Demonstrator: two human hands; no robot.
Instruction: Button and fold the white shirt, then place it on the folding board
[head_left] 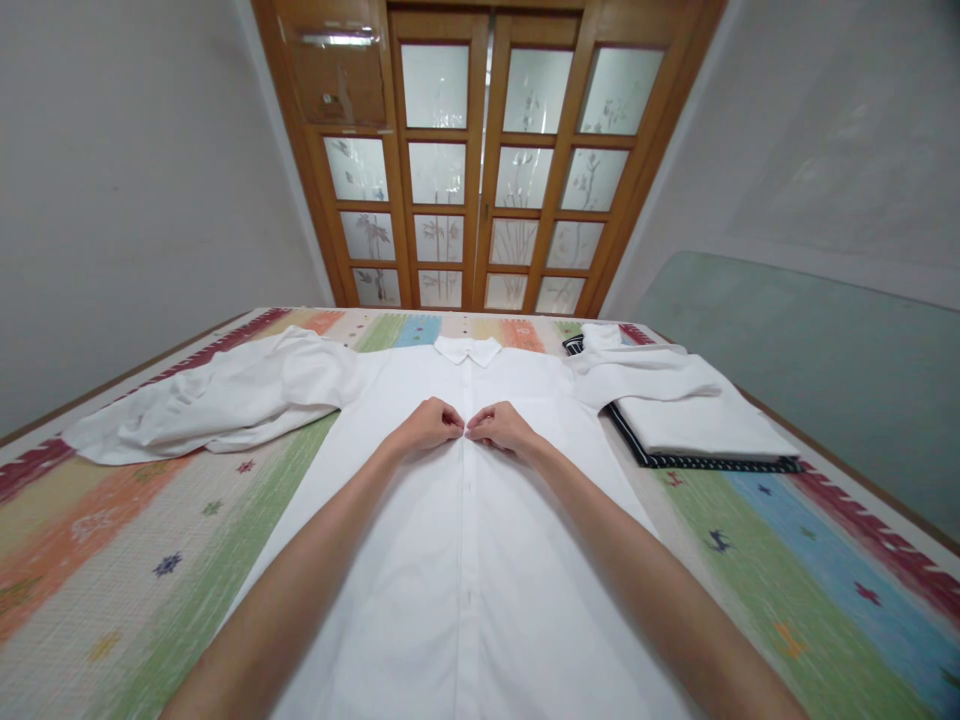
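A white button-up shirt (pixel 405 600) lies spread face up, its collar (pixel 466 349) at the far end and its front placket running down the middle toward me. My left hand (pixel 433 423) and my right hand (pixel 501 427) meet at the placket on the upper chest. Both pinch the shirt's front edge between thumb and fingers, one hand on each side, their fingertips nearly touching. Any button there is hidden by the fingers. The shirt's sleeve on the right reaches over a folded stack.
Beneath the shirt is a striped, patterned cloth (pixel 247 520). On the left lies a crumpled white garment or sleeve (pixel 225 390). At the right stand folded white cloth (pixel 705 425) and black patterned cloth (pixel 637 445). Wooden glass doors (pixel 480 215) rise behind; a greenish panel (pixel 810 350) leans at the right.
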